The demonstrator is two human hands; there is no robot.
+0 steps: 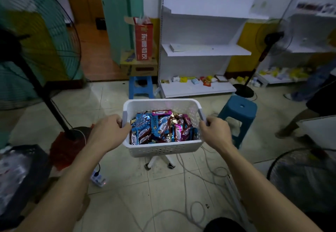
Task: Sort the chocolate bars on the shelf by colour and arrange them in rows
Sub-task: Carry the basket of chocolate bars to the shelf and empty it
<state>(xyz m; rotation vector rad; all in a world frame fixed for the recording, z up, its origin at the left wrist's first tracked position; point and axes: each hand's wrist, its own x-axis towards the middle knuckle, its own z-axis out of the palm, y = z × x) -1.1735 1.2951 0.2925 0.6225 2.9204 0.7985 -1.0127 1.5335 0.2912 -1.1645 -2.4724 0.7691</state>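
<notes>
both hands gripping white basket (164,148) by side handles: left hand (109,131) on left one, right hand (214,131) on right. chocolate bars (161,128) (blue, brown, purple wrappers) lying mixed inside basket. white shelf (205,50) standing beyond basket.

One wide head-worn view looks forward and down, close over the fingers (117,122), toward the shelf (207,50) beyond them.

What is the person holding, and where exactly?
A white basket of chocolate bars, gripped at its side handles: left hand one side, right hand the other.
</notes>
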